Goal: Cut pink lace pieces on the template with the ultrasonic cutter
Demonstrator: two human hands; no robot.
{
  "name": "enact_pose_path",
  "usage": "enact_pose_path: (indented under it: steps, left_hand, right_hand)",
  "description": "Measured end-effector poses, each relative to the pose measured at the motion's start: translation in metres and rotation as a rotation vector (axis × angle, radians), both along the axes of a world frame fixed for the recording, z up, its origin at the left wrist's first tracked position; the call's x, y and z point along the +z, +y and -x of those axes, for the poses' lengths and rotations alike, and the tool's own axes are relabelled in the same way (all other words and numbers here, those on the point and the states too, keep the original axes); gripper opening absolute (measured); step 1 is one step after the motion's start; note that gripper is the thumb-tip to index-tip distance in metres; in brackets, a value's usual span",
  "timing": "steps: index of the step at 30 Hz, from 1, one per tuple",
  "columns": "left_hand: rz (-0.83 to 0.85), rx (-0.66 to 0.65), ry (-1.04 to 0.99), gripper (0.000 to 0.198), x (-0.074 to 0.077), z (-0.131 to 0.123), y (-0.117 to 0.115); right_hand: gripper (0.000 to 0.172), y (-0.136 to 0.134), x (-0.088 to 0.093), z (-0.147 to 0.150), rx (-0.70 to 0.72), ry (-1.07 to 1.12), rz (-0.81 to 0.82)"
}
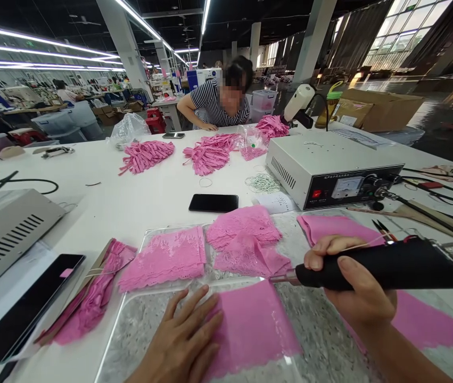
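My left hand point(186, 335) lies flat with fingers spread, its fingertips on the left edge of a plain pink fabric piece point(260, 324). That piece rests on a grey marbled board point(150, 314). In my right hand point(360, 290) is a black handheld ultrasonic welder point(402, 263), fingers wrapped around its body. Its metal tip points left and meets the fabric's top edge, close to a crumpled pink lace piece point(246, 258). Beyond lie a flat stack of pink lace point(170, 255) and a pink lace pile point(242, 223). Folded pink fabric point(326, 229) sits behind the welder.
A grey control box point(330, 170) with a dial and red switch stands at right, cables trailing. A black phone point(213, 202), pink strip bundles point(206, 154) and loose elastic bands point(264, 182) lie ahead. Another person point(218, 101) leans over the far table edge. A second grey box point(14, 234) is left.
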State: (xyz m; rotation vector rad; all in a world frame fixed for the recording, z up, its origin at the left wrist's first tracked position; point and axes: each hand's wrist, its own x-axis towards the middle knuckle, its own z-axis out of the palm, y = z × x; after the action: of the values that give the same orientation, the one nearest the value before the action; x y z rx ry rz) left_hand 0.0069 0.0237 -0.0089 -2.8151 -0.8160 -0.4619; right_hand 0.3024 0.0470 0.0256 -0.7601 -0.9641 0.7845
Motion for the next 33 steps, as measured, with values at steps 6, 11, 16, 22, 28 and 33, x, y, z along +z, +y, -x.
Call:
enact_pose_path:
  steps: [6, 11, 16, 22, 28, 33]
  left_hand:
    - [-0.018, -0.007, -0.031, 0.031, 0.001, -0.001, 0.001]
    - [0.037, 0.003, -0.035, 0.031, 0.002, -0.001, -0.003]
    - [0.065, -0.007, -0.046, 0.032, 0.003, -0.001, -0.003]
    - [0.058, -0.037, -0.049, 0.033, 0.005, -0.001, -0.002]
    - [0.066, -0.039, -0.041, 0.033, 0.007, -0.001, -0.002]
    - [0.077, -0.037, -0.047, 0.034, 0.001, 0.000, -0.002]
  right_hand:
    - [0.007, 0.001, -0.004, -0.005, 0.000, 0.022, -0.006]
    - [0.009, -0.002, -0.006, -0.008, -0.021, 0.103, 0.025]
    - [0.011, -0.004, -0.006, -0.010, 0.066, 0.096, 0.022]
    - [0.011, -0.006, -0.002, -0.013, 0.102, 0.077, 0.000]
    - [0.013, -0.008, -0.001, -0.013, 0.145, 0.071, 0.018]
    - [0.015, -0.009, -0.002, -0.012, 0.151, 0.073, 0.031]
